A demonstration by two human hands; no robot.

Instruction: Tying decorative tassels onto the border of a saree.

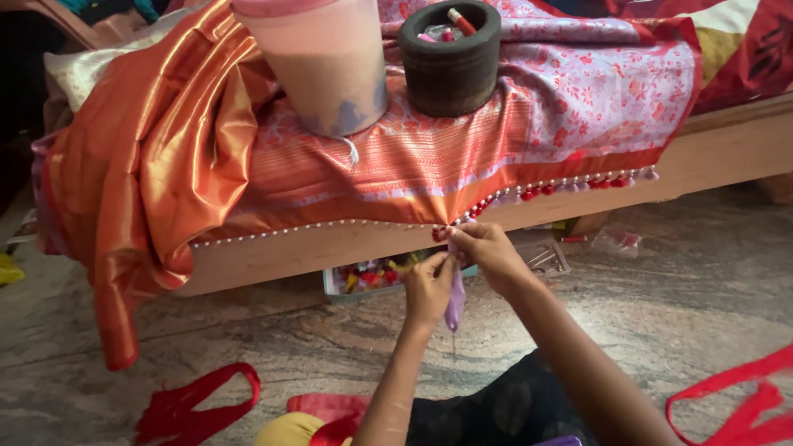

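both hands [462,264] pinching purple tassel thread [455,301] at orange sari edge [396,213]

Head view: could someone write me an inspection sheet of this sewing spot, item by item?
Surface: wooden bed frame draped with cloth; stone floor below.
Job's things: orange silk cloth, hem edged with white beads and red-and-lilac tassels; lilac thread bundle hanging from the hands.
Clutter: stone mortar and pink container weighing the cloth; tray of coloured bits; red ribbons.
Grips: left hand pinches the thread; right hand pinches the hem.
Cables: nothing seen.
Surroundings: more fabrics on the bed.
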